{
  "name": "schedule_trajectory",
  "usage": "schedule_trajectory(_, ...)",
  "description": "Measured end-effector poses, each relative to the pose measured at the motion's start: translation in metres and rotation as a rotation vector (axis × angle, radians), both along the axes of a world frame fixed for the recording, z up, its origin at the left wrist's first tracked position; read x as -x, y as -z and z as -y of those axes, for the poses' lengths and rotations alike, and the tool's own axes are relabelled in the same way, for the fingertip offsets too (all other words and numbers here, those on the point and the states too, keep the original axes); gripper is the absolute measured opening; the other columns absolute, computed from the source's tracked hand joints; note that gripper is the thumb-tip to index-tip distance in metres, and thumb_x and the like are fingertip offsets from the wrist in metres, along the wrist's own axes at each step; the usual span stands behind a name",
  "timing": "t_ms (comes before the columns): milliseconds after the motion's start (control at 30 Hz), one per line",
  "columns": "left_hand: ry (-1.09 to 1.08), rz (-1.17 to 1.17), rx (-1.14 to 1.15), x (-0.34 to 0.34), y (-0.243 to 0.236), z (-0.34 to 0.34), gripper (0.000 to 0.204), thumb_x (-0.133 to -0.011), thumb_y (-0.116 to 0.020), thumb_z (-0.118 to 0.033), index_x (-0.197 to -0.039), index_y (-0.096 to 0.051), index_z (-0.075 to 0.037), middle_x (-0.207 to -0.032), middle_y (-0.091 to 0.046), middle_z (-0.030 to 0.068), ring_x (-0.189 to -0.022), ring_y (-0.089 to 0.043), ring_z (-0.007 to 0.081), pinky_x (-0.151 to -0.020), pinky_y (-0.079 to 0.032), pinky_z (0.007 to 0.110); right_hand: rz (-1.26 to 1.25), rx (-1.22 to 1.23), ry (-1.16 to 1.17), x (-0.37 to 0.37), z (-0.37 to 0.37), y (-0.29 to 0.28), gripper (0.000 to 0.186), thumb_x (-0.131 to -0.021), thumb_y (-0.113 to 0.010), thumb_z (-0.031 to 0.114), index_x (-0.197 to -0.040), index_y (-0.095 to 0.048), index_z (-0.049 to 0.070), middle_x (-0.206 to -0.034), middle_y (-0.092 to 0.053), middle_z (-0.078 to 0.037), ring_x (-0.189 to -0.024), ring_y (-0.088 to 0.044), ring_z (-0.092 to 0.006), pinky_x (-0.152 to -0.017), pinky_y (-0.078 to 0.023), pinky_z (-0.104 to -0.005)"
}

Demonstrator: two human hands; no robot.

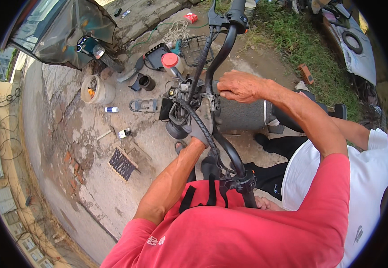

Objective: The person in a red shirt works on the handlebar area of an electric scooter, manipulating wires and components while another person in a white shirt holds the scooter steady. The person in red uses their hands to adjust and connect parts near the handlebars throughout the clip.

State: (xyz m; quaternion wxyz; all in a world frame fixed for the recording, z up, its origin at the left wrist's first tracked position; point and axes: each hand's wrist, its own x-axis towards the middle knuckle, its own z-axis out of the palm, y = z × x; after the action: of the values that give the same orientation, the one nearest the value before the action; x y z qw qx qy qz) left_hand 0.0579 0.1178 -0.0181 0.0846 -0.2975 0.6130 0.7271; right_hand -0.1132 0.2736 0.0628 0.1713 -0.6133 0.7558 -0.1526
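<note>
A black handlebar with brake lever and switch housing runs up the middle, wrapped cables hanging along it. My left hand, in a grey glove, reaches behind these cables at the bar's centre clamp; its fingertips are hidden among the parts. Just right of the clamp is my bare right hand, its fingers curled in and thumb pressed to them. Whatever it pinches, if anything, is too small to make out. Beyond the left hand sits a cluster of dark mechanical parts and wires.
A person in a white shirt stands close at my right. On the ground lie a white bucket, a red-lidded container, a black wire basket and a slotted grate. A covered vehicle stands far left.
</note>
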Motion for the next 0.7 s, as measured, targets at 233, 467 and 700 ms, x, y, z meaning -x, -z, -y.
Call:
schedule_trajectory(233, 0.001, 0.000, 0.001, 0.001, 0.011, 0.001, 0.067, -0.111, -0.034, -0.057, -0.091, -0.066, -0.002, -0.060, -0.066, 0.0097, -0.049, -0.059, 0.0168, -0.047, -0.045, 0.032, -0.181, 0.023, -0.179, 0.011, 0.006, -0.002, 0.023, -0.102, -0.060, 0.030, -0.093, -0.055, 0.010, -0.094, -0.055, -0.010, -0.097, -0.056, -0.0311, -0.089, -0.043, -0.0463)
schedule_trajectory(467, -0.016, -0.023, -0.010, -0.002, 0.016, 0.002, 0.061, -0.112, -0.038, -0.053, -0.090, -0.064, -0.002, -0.060, -0.066, 0.0092, -0.050, -0.059, 0.0161, -0.048, -0.045, 0.033, -0.193, 0.101, -0.149, 0.018, -0.002, 0.024, 0.033, -0.103, -0.060, 0.038, -0.086, -0.052, 0.010, -0.087, -0.052, -0.009, -0.089, -0.054, -0.0302, -0.084, -0.041, -0.0438)
schedule_trajectory(700, -0.046, -0.092, -0.001, -0.002, 0.025, -0.001, 0.058, -0.113, -0.039, -0.048, -0.088, -0.061, -0.001, -0.065, -0.057, 0.0047, -0.050, -0.055, 0.0152, -0.050, -0.044, 0.034, -0.289, 0.282, -0.073, 0.020, -0.007, 0.045, 0.041, -0.094, -0.067, 0.045, -0.081, -0.048, 0.011, -0.081, -0.048, -0.008, -0.080, -0.050, -0.0297, -0.077, -0.040, -0.0421)
